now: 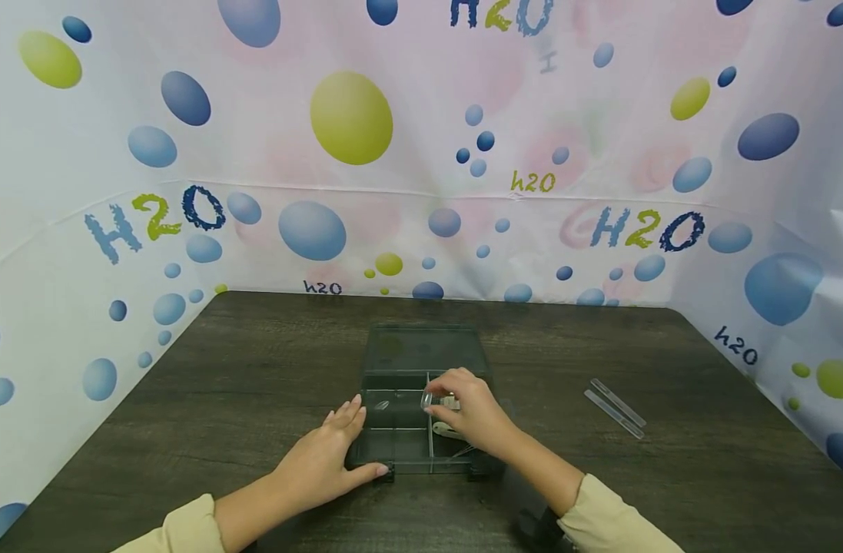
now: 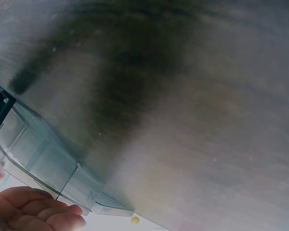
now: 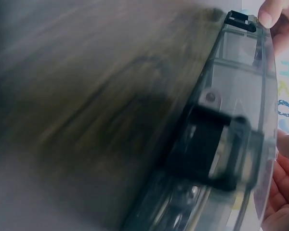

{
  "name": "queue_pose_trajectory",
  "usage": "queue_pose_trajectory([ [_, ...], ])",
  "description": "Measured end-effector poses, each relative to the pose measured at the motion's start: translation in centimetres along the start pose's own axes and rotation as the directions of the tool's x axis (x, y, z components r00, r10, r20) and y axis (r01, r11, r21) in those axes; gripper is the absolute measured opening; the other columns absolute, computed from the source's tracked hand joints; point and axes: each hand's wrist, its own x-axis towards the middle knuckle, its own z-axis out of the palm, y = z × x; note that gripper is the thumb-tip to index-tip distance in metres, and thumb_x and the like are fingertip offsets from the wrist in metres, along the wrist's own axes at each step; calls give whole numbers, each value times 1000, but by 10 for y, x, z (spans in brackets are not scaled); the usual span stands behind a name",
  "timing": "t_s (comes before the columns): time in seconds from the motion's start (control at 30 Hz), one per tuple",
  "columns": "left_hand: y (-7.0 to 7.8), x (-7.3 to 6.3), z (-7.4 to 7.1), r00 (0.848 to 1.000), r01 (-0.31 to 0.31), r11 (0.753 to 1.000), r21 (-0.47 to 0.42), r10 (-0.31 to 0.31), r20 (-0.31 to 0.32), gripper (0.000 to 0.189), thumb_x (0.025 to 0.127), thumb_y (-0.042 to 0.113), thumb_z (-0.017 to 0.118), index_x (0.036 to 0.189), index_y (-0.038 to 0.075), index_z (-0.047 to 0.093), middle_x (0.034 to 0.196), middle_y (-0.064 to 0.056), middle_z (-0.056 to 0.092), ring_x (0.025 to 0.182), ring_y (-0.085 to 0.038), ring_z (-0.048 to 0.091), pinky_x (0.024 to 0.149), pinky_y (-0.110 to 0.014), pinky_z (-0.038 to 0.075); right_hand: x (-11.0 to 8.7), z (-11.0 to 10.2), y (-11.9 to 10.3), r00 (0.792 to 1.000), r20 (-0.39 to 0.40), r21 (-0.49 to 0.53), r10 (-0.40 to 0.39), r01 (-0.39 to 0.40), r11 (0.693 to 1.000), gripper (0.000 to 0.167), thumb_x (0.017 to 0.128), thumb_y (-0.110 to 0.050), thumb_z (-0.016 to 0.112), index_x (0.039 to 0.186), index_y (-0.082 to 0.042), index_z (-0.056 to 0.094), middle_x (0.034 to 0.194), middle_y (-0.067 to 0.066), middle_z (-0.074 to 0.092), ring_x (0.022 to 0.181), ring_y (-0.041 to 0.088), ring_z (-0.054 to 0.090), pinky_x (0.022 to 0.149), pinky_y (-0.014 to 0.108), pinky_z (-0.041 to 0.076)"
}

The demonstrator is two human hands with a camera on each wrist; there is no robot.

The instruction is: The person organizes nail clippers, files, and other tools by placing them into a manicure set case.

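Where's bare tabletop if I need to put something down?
The table is bare left of the box, beyond the left hand; between box and clear strips; and behind the open lid. It's crowded at the box's right compartments, where the right hand pinches a small clear piece above other items.

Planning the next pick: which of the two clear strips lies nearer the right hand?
The front strip, its left end nearer the box; the back strip sits farther right.
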Motion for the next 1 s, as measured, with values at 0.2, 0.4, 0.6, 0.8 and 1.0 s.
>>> queue_pose_trajectory([
  [0.2, 0, 0, 0, 1000, 3, 1000, 3, -3, 0, 83, 77, 49, 69, 131, -10, 46, 143, -27, 36, 127, -45, 42, 92, -57, 45, 11, 11, -5, 1000, 5, -12, -1, 1, 1000, 19, 80, -11, 71, 97, -4, 67, 89, 5, 64, 83, 20, 56, 71, 27, 51],
  [0.4, 0, 0, 0, 1000, -2, 1000, 5, 2, -2, 83, 77, 49, 69, 131, -10, 46, 143, -27, 36, 126, -45, 42, 92, -57, 45, 22, 19, -7, 999, 29, -39, 24, -23, 999, 18, 80, -12, 72, 96, -4, 68, 89, 5, 65, 84, 18, 57, 74, 27, 51],
  [0.6, 0, 0, -1, 1000, -4, 1000, 8, 4, 1, 83, 77, 50, 69, 131, -10, 46, 143, -27, 36, 126, -45, 42, 92, -57, 46, 32, 26, -9, 991, 41, -35, 125, -123, 992, 17, 80, -11, 72, 95, -4, 68, 90, 6, 64, 83, 18, 56, 74, 31, 50],
  [0.8, 0, 0, -1, 1000, 0, 1000, 7, 0, 5, 83, 78, 50, 68, 131, -10, 46, 144, -26, 36, 125, -46, 43, 90, -57, 46, 40, 32, -9, 979, 53, -50, 197, -194, 980, 17, 79, -10, 73, 93, -2, 69, 89, 7, 63, 83, 19, 53, 75, 34, 47],
  [1.0, 1, -1, -1, 1000, -11, 1000, 7, 11, 0, 83, 78, 50, 68, 130, -10, 46, 143, -27, 35, 124, -47, 43, 90, -57, 47, 45, 37, -9, 974, 107, -110, 198, -186, 976, 15, 77, -11, 75, 89, -2, 72, 85, 5, 58, 80, 16, 46, 71, 28, 45],
])
